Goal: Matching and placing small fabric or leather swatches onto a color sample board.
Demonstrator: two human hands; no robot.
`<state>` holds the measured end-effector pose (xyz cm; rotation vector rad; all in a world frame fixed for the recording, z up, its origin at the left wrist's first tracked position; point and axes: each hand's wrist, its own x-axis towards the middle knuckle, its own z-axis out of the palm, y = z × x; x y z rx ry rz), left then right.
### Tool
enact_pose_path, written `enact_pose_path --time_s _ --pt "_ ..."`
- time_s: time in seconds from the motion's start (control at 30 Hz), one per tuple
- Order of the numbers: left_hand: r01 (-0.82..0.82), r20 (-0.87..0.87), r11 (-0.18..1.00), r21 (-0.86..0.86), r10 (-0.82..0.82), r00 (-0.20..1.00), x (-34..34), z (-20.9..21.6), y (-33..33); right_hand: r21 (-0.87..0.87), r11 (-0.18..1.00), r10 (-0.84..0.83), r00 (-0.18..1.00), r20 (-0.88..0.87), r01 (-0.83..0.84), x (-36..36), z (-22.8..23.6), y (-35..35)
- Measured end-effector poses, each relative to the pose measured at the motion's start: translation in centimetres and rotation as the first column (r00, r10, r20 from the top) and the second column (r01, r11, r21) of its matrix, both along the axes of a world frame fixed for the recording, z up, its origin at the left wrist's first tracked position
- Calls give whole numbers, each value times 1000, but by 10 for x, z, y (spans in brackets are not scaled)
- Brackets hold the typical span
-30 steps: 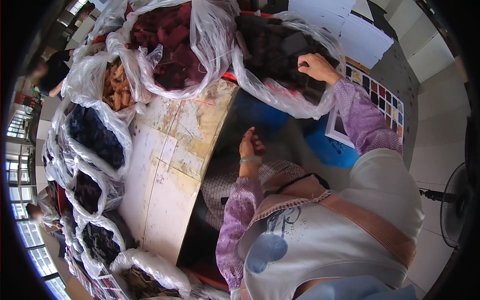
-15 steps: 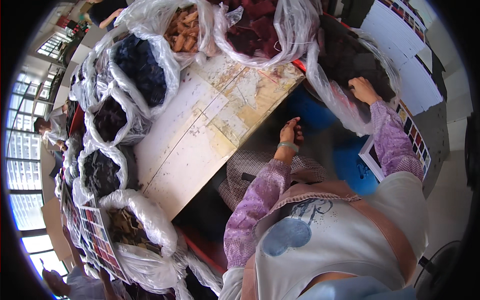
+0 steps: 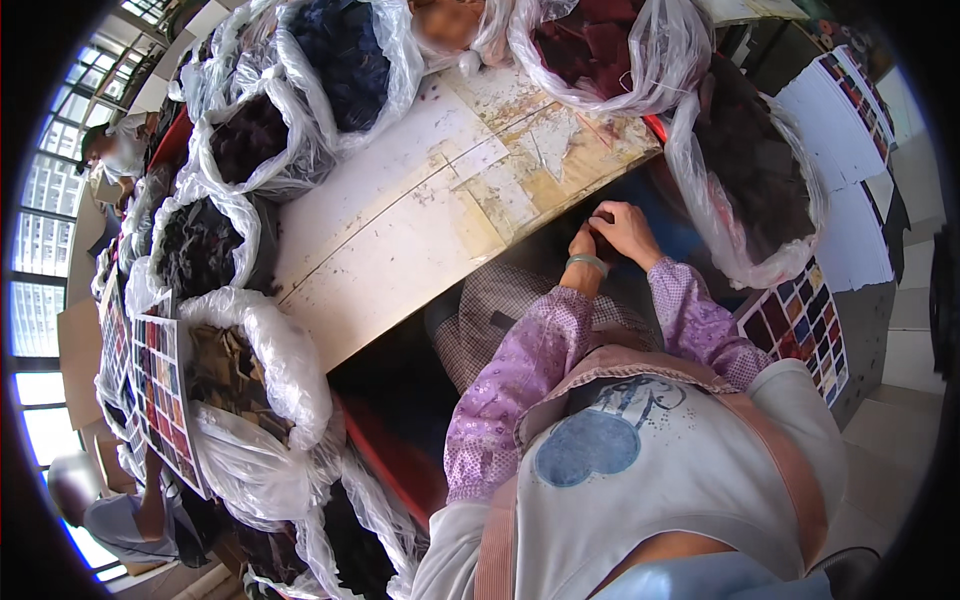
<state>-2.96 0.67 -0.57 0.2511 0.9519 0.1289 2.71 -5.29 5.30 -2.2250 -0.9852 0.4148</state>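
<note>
Above my lap, just off the front edge of the worn pale tabletop (image 3: 390, 225), my two hands meet. My left hand (image 3: 581, 248), with a pale green bangle at its wrist, is closed with the fingers curled in. Against it rests my right hand (image 3: 629, 229), its fingers bent and pinched together at the left fingertips. Anything between the fingers is too small or too hidden to make out. Nearest to my right hand, on its right, stands a clear plastic bag (image 3: 722, 262) with dark brown pieces (image 3: 745, 160) inside.
More plastic-lined bags ring the tabletop, with dark red pieces (image 3: 590, 45), navy pieces (image 3: 345, 60), black pieces (image 3: 200, 250) and brown-olive pieces (image 3: 235, 365). Colour swatch cards lie at right (image 3: 805, 325) and left (image 3: 165, 390). Two other people work along the left side.
My right hand has come from the bag of dark brown pieces leftward to my left hand, and the two now touch. The whole view has shifted.
</note>
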Motion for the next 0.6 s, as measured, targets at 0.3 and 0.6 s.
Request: enact_pose_path --time_s 0.3,0.6 --pt "-217 84 976 -32 218 972 3 -113 14 -112 944 329 901 283 -309 -38 -32 -16" --pt "-504 -94 863 -20 501 860 -83 -47 42 196 834 528 849 -11 -517 -113 9 40"
